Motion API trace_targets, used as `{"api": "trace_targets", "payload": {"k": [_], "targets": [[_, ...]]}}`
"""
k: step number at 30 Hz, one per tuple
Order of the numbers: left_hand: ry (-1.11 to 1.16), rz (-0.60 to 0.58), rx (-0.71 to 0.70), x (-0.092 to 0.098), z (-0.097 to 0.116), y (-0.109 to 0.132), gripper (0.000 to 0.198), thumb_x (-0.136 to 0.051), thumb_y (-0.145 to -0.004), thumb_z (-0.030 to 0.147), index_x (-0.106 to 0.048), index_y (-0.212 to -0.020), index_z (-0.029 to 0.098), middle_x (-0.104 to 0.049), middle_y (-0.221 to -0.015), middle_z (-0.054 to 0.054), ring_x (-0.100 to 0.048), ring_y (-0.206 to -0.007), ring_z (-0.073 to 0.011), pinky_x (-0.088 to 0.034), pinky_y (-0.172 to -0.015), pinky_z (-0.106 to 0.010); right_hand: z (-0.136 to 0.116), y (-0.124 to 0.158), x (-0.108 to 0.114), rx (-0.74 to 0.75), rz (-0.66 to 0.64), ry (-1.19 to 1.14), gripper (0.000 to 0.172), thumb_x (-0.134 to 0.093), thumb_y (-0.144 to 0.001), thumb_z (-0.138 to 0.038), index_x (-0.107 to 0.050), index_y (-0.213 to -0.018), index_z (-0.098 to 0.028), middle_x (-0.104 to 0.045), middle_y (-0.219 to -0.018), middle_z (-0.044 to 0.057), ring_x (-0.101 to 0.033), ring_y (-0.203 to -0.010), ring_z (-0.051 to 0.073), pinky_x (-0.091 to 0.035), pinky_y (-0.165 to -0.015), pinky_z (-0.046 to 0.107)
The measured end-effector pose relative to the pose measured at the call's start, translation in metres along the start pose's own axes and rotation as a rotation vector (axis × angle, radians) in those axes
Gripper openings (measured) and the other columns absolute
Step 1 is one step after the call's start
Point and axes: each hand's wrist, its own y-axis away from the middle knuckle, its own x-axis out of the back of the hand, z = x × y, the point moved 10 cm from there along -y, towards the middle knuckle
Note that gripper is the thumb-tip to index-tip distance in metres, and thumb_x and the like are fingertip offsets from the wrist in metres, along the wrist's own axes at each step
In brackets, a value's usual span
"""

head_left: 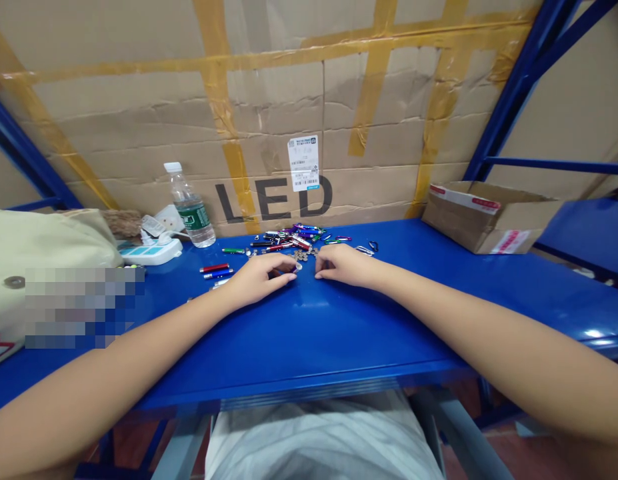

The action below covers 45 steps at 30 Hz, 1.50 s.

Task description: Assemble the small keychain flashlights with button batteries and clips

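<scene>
Both my hands rest on the blue table (309,333), just in front of a pile of small coloured pen-like tubes (291,239) and little round metal pieces (303,255). My left hand (263,275) has its fingers curled in a pinch on a small silvery piece at its fingertips. My right hand (341,264) lies a few centimetres to its right, fingers curled and pressed together on the table; what they hold is too small to make out. A red and a blue tube (216,271) lie to the left of my left hand.
A water bottle (189,207) stands at the back left beside a white power strip (151,251) and a cream bag (43,253). An open cardboard box (483,217) sits back right. A large taped carton marked LED (273,133) closes off the back.
</scene>
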Motion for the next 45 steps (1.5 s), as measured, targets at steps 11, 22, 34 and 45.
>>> {"api": "trace_targets", "payload": {"k": [11, 22, 34, 45], "targets": [[0.012, -0.012, 0.001, -0.001, 0.0, 0.001, 0.024, -0.056, -0.086, 0.034, -0.064, -0.105, 0.021, -0.07, -0.099, -0.002, -0.065, -0.088, -0.0153, -0.052, -0.079, -0.026, 0.007, 0.005, 0.006, -0.004, -0.019, -0.001, 0.022, -0.068, -0.078, -0.028, -0.071, -0.098, -0.018, -0.067, -0.086, 0.005, -0.06, -0.076, 0.015, -0.044, -0.07, 0.026], [0.03, 0.003, 0.008, 0.0, 0.001, 0.001, 0.025, -0.056, -0.086, 0.034, -0.064, -0.103, 0.019, -0.071, -0.097, -0.003, -0.066, -0.086, -0.0162, -0.052, -0.077, -0.026, -0.015, 0.007, 0.022, 0.085, 0.16, -0.159, 0.011, -0.063, -0.08, -0.022, -0.069, -0.087, -0.017, -0.064, -0.082, 0.003, -0.056, -0.072, 0.013, -0.043, -0.068, 0.025], [0.036, -0.007, -0.016, 0.0, 0.005, 0.001, 0.024, -0.056, -0.086, 0.032, -0.064, -0.104, 0.019, -0.071, -0.094, -0.002, -0.065, -0.083, -0.016, -0.05, -0.076, -0.026, -0.039, 0.009, 0.026, 0.195, 0.282, -0.236, 0.014, -0.062, -0.083, -0.02, -0.069, -0.095, -0.018, -0.064, -0.084, 0.004, -0.057, -0.077, 0.014, -0.044, -0.073, 0.028], [0.069, 0.025, 0.003, 0.002, 0.0, 0.0, 0.025, -0.057, -0.085, 0.035, -0.065, -0.102, 0.019, -0.071, -0.097, -0.004, -0.066, -0.086, -0.0171, -0.053, -0.079, -0.029, -0.003, 0.009, 0.047, 0.05, 0.363, -0.146, 0.031, -0.065, -0.079, -0.024, -0.064, -0.109, -0.017, -0.062, -0.075, 0.001, -0.052, -0.065, 0.012, -0.042, -0.064, 0.026]]}}
